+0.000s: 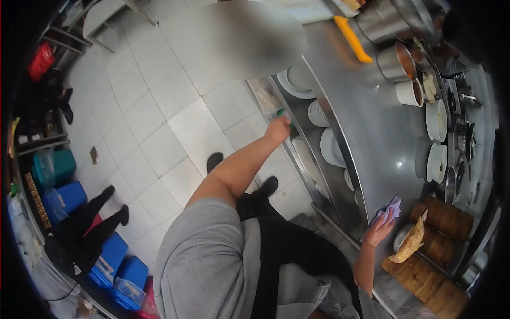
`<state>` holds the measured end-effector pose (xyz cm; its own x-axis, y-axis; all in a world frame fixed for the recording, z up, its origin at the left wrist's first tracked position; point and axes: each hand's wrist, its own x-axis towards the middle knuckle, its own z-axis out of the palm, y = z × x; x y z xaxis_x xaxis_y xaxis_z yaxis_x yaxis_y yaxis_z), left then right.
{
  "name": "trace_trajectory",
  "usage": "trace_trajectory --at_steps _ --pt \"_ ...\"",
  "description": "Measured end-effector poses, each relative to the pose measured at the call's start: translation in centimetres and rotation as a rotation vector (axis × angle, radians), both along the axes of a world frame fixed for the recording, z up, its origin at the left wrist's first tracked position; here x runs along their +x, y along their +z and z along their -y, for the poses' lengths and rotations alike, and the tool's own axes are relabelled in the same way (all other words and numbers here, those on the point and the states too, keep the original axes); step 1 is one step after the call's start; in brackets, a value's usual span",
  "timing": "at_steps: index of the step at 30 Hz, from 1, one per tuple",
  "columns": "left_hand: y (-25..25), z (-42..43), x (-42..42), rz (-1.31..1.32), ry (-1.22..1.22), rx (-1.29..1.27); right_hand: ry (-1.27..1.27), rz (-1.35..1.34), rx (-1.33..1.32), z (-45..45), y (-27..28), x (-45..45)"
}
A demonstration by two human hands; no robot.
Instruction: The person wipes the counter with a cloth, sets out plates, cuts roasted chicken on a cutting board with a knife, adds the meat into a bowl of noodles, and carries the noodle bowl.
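My right hand (378, 233) presses a crumpled purple cloth (389, 208) onto the steel counter (385, 143), close to its front edge. My left hand (278, 129) is closed in a fist beside the shelves under the counter. A bit of something green (280, 112) shows at its fingers; most of it is hidden, so its kind does not show. Stacked white plates (330, 146) sit on the shelf near that hand. Just right of the cloth, a folded piece of browned food (411, 242) rests by several wooden blocks (433, 287).
Two white plates (436, 119) stand along the counter's back, near a white tub (409, 93) and a steel pot (396, 61) of red sauce. A yellow-handled tool (353, 40) lies farther along. Blue bins (66, 199) and another person's legs (98, 215) are at left on the tiled floor.
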<state>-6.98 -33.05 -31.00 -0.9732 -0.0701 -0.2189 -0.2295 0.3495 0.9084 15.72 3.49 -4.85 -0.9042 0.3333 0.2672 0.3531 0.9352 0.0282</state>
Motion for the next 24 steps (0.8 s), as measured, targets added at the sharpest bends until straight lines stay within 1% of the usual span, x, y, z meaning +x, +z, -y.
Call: trace_trajectory --at_steps 2,3,5,6,8,9,10,11,12,13,14,15,16,18,21,24 --pt "-0.7 -3.2 -0.6 -0.062 0.045 0.122 -0.093 -0.023 -0.051 0.2 -0.3 -0.7" --pt "0.1 -4.9 -0.8 -0.075 0.064 0.167 -0.024 -0.047 -0.057 -0.1 -0.5 -0.6" --pt "1.1 -8.7 -0.6 -0.097 0.053 0.093 0.000 -0.048 -0.057 -0.4 -0.5 -0.6" --pt "1.5 -10.5 -0.1 -0.090 0.045 0.099 0.021 -0.070 -0.073 -0.3 -0.6 -0.5" --pt "2.6 -14.3 1.0 0.062 -0.130 0.291 -0.007 -0.066 -0.082 0.1 -0.4 -0.5" --pt "1.4 -17.0 1.5 -0.038 -0.139 0.108 -0.020 -0.067 -0.097 0.1 -0.4 -0.6" --pt "-1.6 -20.6 2.0 -0.144 -0.144 -0.073 -0.028 -0.084 -0.091 0.0 -0.5 -0.5" --pt "-5.9 -24.8 1.4 -0.108 -0.154 -0.049 0.001 -0.073 -0.072 -0.3 -0.5 -0.4" --pt "-5.4 -24.6 1.0 -0.195 -0.191 -0.073 0.026 -0.070 -0.051 -0.5 -0.4 -0.3" --pt "-7.9 -26.6 1.2 -0.270 -0.305 -0.380 0.005 -0.050 -0.043 -0.4 -0.1 -0.2" --pt "-6.7 -26.1 0.5 -0.502 -0.172 -0.262 0.001 -0.064 -0.038 0.1 0.1 -0.1" --pt "-6.3 -26.0 0.4 -0.518 -0.188 -0.251 -0.019 -0.055 -0.005 -0.4 -0.2 0.2" --pt "-6.1 -25.8 0.4 -0.488 -0.237 -0.264 -0.069 -0.029 0.040 -0.9 -0.9 0.8" --pt "-4.9 -25.8 -0.1 -0.414 -0.401 -0.327 -0.085 -0.035 0.002 -0.2 -0.1 0.8" --pt "-2.4 -25.9 -1.0 -0.307 -0.659 -0.519 -0.114 -0.074 -0.057 1.0 1.3 0.3" --pt "-1.8 -25.1 -0.8 -0.245 -0.835 -0.711 -0.079 -0.139 -0.023 0.6 0.9 0.6"
